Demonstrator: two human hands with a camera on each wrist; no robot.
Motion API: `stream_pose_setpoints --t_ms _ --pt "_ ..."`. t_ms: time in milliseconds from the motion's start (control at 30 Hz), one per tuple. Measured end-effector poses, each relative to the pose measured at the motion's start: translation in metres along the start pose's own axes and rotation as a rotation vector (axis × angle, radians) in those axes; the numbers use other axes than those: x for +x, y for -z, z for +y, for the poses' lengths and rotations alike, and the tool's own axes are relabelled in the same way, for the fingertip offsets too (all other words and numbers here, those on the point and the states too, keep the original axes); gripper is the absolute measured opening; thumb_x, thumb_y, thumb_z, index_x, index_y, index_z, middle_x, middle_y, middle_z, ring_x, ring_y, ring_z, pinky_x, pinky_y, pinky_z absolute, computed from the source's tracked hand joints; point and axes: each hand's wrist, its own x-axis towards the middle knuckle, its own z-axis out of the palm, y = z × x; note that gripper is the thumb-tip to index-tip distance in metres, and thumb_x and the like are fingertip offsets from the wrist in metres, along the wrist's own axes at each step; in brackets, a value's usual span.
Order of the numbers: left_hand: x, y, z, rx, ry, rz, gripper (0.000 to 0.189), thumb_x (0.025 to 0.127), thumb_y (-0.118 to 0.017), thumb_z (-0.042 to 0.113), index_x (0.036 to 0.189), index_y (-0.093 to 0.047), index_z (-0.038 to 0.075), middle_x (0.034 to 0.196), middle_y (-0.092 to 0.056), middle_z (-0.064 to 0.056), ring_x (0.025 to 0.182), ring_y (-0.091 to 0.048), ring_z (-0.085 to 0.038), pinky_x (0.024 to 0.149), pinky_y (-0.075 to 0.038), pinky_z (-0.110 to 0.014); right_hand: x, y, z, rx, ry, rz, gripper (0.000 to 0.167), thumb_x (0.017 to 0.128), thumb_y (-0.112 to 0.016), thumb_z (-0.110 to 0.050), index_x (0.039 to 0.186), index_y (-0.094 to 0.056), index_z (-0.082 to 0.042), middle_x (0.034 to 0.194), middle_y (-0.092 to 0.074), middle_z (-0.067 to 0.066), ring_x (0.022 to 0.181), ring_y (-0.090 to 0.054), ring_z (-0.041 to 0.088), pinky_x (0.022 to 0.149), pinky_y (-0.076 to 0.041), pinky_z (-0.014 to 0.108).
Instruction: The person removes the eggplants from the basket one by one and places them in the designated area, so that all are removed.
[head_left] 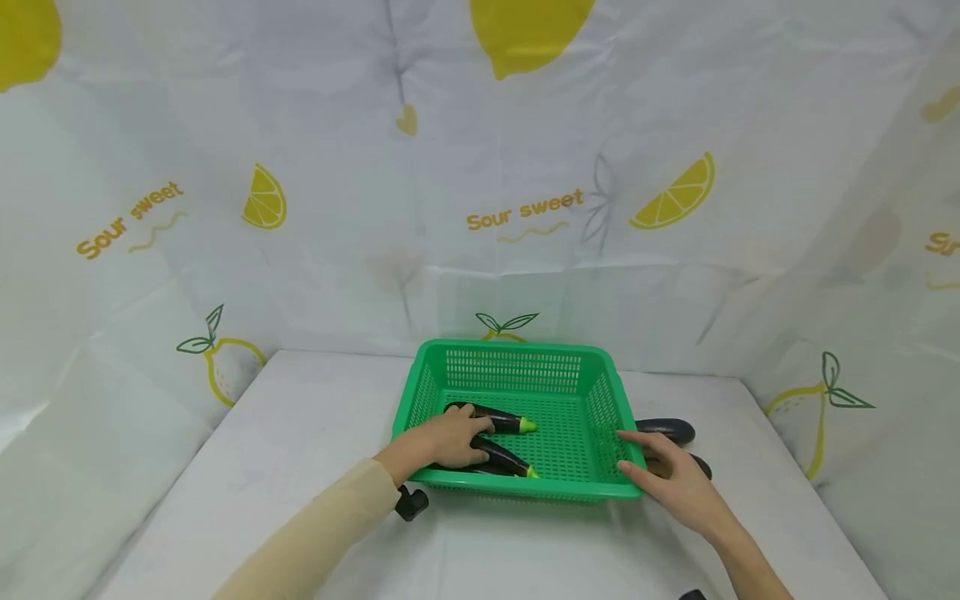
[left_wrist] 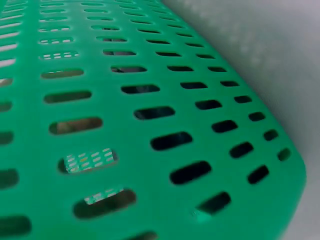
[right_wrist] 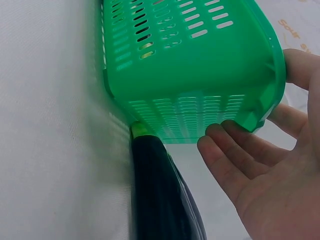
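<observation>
A green plastic basket (head_left: pixel 525 490) with slotted walls stands on the white table. Inside it lie several dark purple eggplants (head_left: pixel 498 418) with green stem ends. My left hand (head_left: pixel 446 437) reaches over the basket's left rim, its thumb and fingers curled about the blunt end of an eggplant (head_left: pixel 506 458). In the left wrist view the basket wall (left_wrist: pixel 125 100) hides this hand; dark shapes show through the slots. My right hand (head_left: pixel 678 483) grips the basket's right rim, thumb at the top edge and fingers under the lip, as the right wrist view shows.
Beyond the basket's right side lie an eggplant (head_left: pixel 667 430) and a second eggplant (head_left: pixel 702 467), partly behind my right hand. A black device (head_left: pixel 411 503) shows below my left wrist. A white curtain (head_left: pixel 337 275) printed with lemons hangs around the table.
</observation>
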Motion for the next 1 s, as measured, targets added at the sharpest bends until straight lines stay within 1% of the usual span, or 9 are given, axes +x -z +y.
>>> stream_pose_setpoints --t_ms 133,200,267,333,400,533,600,833,1000 --pt "0.002 -0.001 0.003 -0.012 0.034 -0.044 0.037 0.102 -0.062 0.040 0.137 -0.059 0.028 0.137 -0.051 -0.008 0.128 -0.049 -0.030 0.098 -0.048 -0.047 0.000 -0.001 0.000 -0.009 -0.007 0.005 0.052 0.100 -0.068 -0.026 0.145 -0.054 -0.006 0.138 -0.054 0.019 0.111 -0.065 0.031 0.080 -0.055 0.026" --pt "0.002 -0.001 0.004 -0.021 0.038 -0.051 0.035 0.102 -0.061 0.039 0.136 -0.059 0.028 0.140 -0.051 -0.007 0.132 -0.047 -0.030 0.100 -0.047 -0.048 0.001 -0.002 0.000 -0.021 -0.011 0.012 0.051 0.099 -0.069 -0.027 0.144 -0.054 -0.006 0.138 -0.054 0.019 0.111 -0.066 0.030 0.080 -0.055 0.026" --pt "0.002 0.000 0.005 -0.018 0.033 -0.047 0.034 0.102 -0.062 0.038 0.135 -0.060 0.028 0.139 -0.051 -0.007 0.131 -0.048 -0.030 0.099 -0.047 -0.047 0.001 -0.002 -0.001 -0.028 -0.014 0.017 0.051 0.099 -0.069 -0.027 0.144 -0.055 -0.006 0.138 -0.055 0.020 0.111 -0.066 0.031 0.079 -0.055 0.026" --pt "0.002 0.001 0.004 -0.003 0.024 -0.030 0.033 0.103 -0.061 0.038 0.134 -0.060 0.028 0.137 -0.052 -0.007 0.127 -0.049 -0.029 0.097 -0.048 -0.046 0.001 -0.002 -0.001 -0.034 -0.017 0.022 0.051 0.099 -0.069 -0.027 0.143 -0.055 -0.006 0.138 -0.054 0.020 0.111 -0.066 0.031 0.079 -0.055 0.026" --pt "0.001 0.003 0.002 0.008 0.006 -0.009 0.032 0.103 -0.060 0.038 0.134 -0.060 0.028 0.131 -0.053 -0.007 0.120 -0.051 -0.027 0.094 -0.049 -0.044 0.001 -0.002 -0.002 -0.034 -0.015 0.024 0.051 0.099 -0.069 -0.027 0.143 -0.055 -0.006 0.139 -0.054 0.021 0.111 -0.065 0.032 0.079 -0.055 0.026" --pt "-0.004 0.011 -0.003 0.007 -0.027 0.039 0.032 0.104 -0.059 0.038 0.134 -0.060 0.028 0.121 -0.054 -0.006 0.106 -0.051 -0.024 0.085 -0.049 -0.043 0.001 -0.002 -0.001 -0.031 -0.005 0.024 0.051 0.099 -0.069 -0.027 0.143 -0.056 -0.007 0.139 -0.054 0.020 0.112 -0.065 0.032 0.079 -0.055 0.027" --pt "-0.008 0.016 -0.005 -0.001 -0.039 0.062 0.033 0.104 -0.059 0.039 0.134 -0.060 0.028 0.121 -0.053 -0.006 0.103 -0.050 -0.023 0.082 -0.048 -0.043 0.000 -0.002 0.000 -0.031 -0.002 0.024 0.050 0.099 -0.069 -0.027 0.144 -0.056 -0.008 0.139 -0.054 0.019 0.113 -0.064 0.031 0.080 -0.055 0.027" --pt "-0.026 0.033 -0.011 -0.066 -0.081 0.147 0.033 0.105 -0.058 0.037 0.135 -0.060 0.025 0.115 -0.051 -0.006 0.095 -0.044 -0.021 0.079 -0.044 -0.041 0.000 -0.003 0.000 -0.035 0.002 0.030 0.050 0.099 -0.070 -0.026 0.143 -0.056 -0.007 0.139 -0.055 0.018 0.112 -0.065 0.030 0.080 -0.055 0.026" --pt "-0.043 0.045 -0.018 -0.096 -0.115 0.232 0.031 0.105 -0.058 0.035 0.133 -0.061 0.022 0.109 -0.051 -0.004 0.091 -0.044 -0.019 0.076 -0.043 -0.039 0.001 -0.002 -0.001 -0.041 0.013 0.038 0.050 0.099 -0.070 -0.027 0.142 -0.057 -0.007 0.138 -0.056 0.017 0.109 -0.065 0.024 0.081 -0.055 0.026"
